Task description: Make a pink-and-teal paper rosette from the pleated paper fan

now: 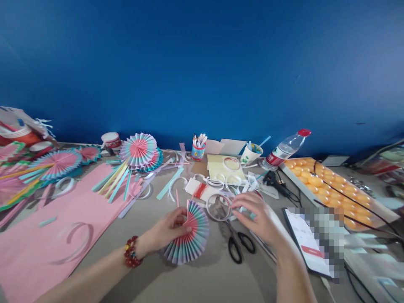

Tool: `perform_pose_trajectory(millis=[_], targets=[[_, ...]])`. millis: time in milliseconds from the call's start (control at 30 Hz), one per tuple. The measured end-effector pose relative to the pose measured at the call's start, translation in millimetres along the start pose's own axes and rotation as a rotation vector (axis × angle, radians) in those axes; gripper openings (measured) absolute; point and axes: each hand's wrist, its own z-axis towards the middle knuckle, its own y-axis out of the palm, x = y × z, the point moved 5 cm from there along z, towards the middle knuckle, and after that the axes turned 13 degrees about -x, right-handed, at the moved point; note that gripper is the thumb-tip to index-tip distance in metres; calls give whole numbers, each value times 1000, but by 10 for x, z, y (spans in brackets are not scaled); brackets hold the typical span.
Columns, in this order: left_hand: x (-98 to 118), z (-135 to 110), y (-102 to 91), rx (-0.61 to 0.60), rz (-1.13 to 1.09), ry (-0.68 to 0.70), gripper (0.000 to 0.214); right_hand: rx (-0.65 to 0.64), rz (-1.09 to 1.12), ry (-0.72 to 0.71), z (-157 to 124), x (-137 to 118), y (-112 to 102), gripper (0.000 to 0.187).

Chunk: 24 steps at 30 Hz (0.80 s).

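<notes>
Above table [214, 280], left fingers [180, 231] holding fan [198, 230], right fingers [248, 205] touching tape roll [208, 207]

Fan [196, 234] left of scissors [234, 238], bottle [280, 153] behind

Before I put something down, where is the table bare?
Bare tabletop shows nearer you than the fan, between your forearms; a narrower patch lies between the pink paper and your left hand. It is crowded beyond the scissors: a white ring, paper strips and a yellow sheet.

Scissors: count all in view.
1: black-handled metal scissors, on the grey table, right of the pleated pink-and-blue paper fan in the left hand. More may be hidden.
</notes>
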Motion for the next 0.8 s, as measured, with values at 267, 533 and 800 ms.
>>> perform_pose_trajectory(millis=[267, 533, 800], targets=[[231, -132, 75, -33, 681, 3, 33, -224, -152, -3, 197, -243, 464, 7], [357, -202, -58, 71, 1161, -49, 26, 30, -28, -90, 131, -212, 191, 9], [831, -124, 118, 161, 1096, 327, 41, 45, -5, -251, 146, -440, 124, 14]])
